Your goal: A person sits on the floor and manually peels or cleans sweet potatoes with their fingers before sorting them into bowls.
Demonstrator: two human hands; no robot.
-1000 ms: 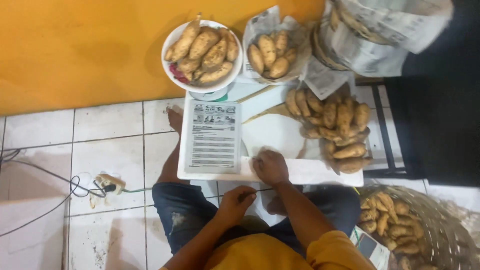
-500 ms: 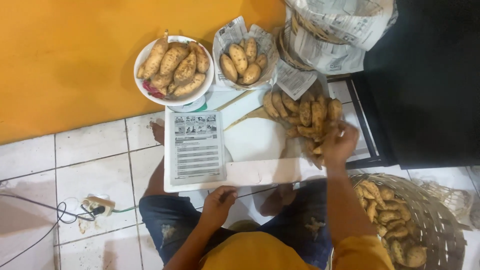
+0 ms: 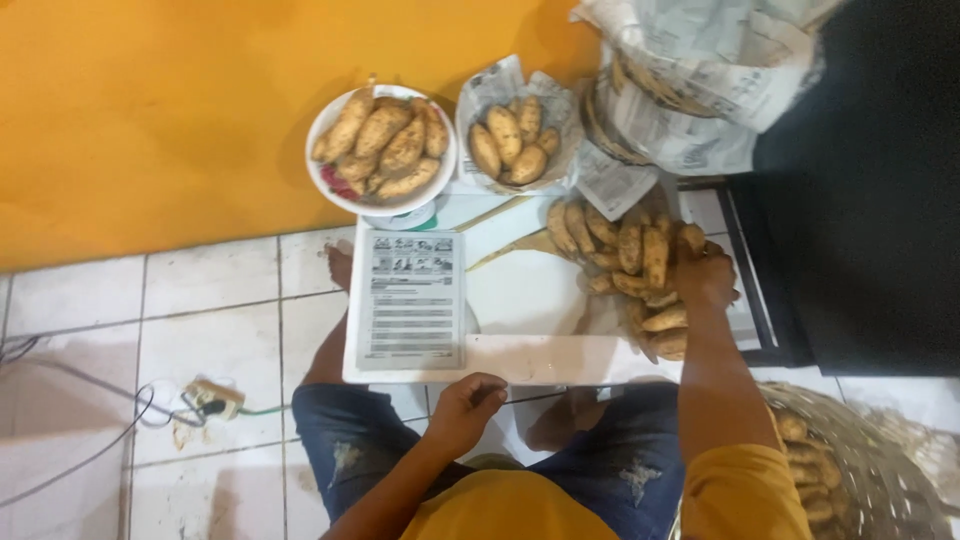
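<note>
A pile of sweet potatoes (image 3: 630, 265) lies on the right of a white board (image 3: 520, 300), long axes mostly pointing away from the person. The right hand (image 3: 705, 280) rests on the pile, fingers curled around one. The left hand (image 3: 470, 400), loosely curled, touches the board's near edge. Beyond, a white bowl (image 3: 330, 185) and a newspaper-lined basket (image 3: 480, 95) hold more.

Tuber pile (image 3: 640, 265) on board (image 3: 520, 300), right of printed sheet (image 3: 412, 298).
</note>
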